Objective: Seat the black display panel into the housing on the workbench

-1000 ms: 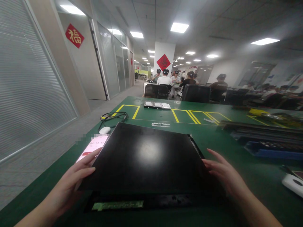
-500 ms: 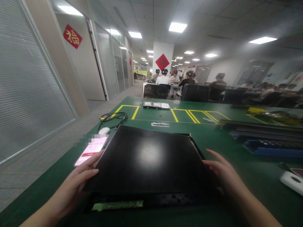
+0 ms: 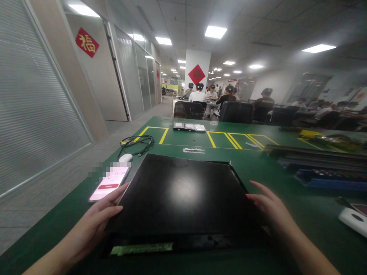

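Door sign (image 3: pixel 87 42) reads 福; left hand (image 3: pixel 97 214) and right hand (image 3: pixel 271 208) grip the black panel (image 3: pixel 183 202).

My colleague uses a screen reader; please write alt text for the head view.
The left hand holds a black panel over a green table, the right hand at the panel's opposite edge. A phone lies near the left hand; people sit beyond.

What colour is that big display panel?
The display panel is black, with pale glare; the head view shows it.
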